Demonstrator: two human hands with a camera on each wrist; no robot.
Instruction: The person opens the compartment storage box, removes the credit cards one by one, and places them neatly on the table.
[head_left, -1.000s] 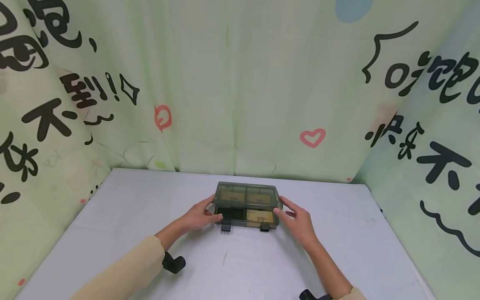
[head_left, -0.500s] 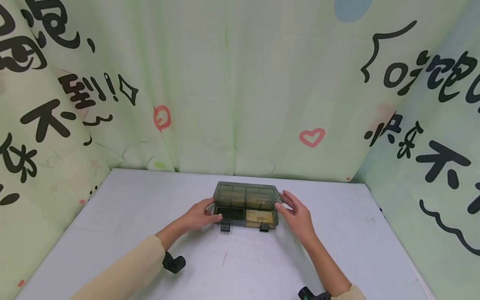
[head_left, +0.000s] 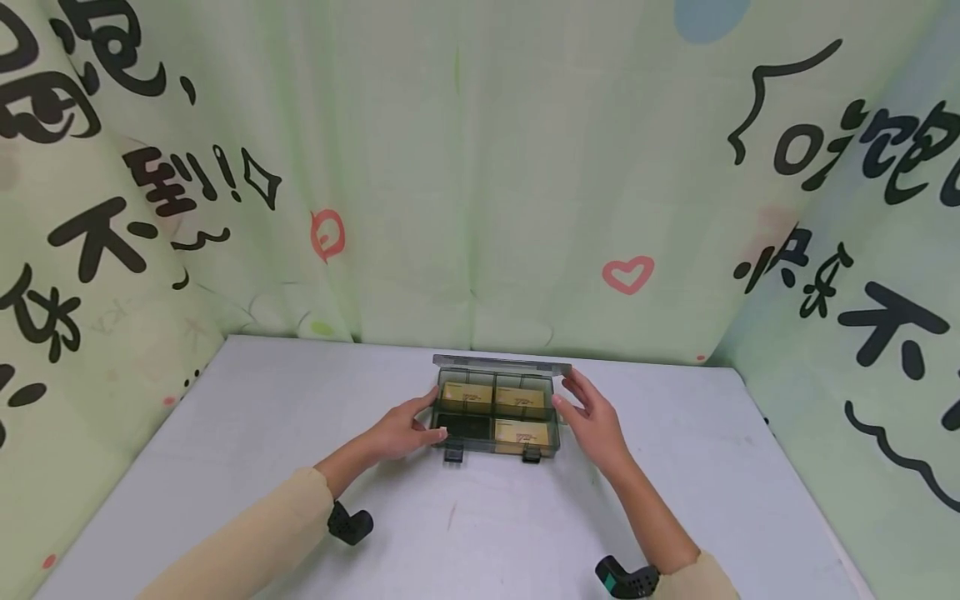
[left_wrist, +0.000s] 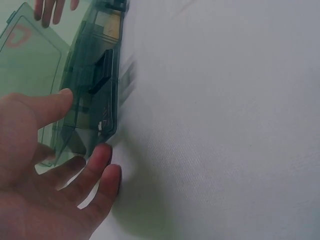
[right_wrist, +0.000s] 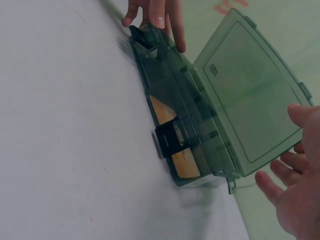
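Observation:
A transparent dark green plastic storage box [head_left: 491, 451] stands on the table, its hinged lid [right_wrist: 250, 100] swung up at the back. Inside, tan pieces with small print [head_left: 521, 433] fill three compartments; the front left one looks black. My left hand [head_left: 401, 429] grips the box's left side, thumb by the front left corner and fingers along the side wall. With thumb and fingers, my right hand [head_left: 600, 429] holds the raised lid by its right edge. Two black latches hang open on the front, one [head_left: 453, 455] at left and one [head_left: 531, 455] at right.
The white table [head_left: 300, 392] runs back to a pale green printed curtain [head_left: 465, 167], which also closes off both sides. The box sits near the table's back edge. Black wrist cameras [head_left: 350, 525] are strapped to both wrists.
The lid has swung further up and back, from lying low over the rear compartments to standing up. My right hand has risen with it; the left hand has stayed on the box.

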